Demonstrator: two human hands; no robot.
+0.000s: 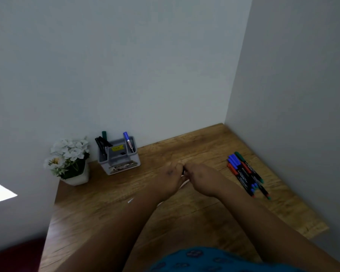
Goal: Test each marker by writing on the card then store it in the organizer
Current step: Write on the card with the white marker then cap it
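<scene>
My left hand (169, 178) and my right hand (202, 179) meet knuckle to knuckle over the middle of the wooden desk (185, 216). Both are closed around a thin dark marker (183, 171), of which only a sliver shows between the fingers. Under the hands, thin white edges of the card (182, 185) peek out; the rest is hidden. The grey organizer (119, 160) stands at the back left against the wall. It holds a blue marker (128, 141), a green one (104, 134) and black ones (101, 146). Several loose blue, red and green markers (245, 173) lie in a pile to the right.
A white pot of white flowers (69, 161) sits left of the organizer near the desk's left edge. Walls close the desk in at the back and on the right. A blue patterned garment (204, 260) shows at the bottom.
</scene>
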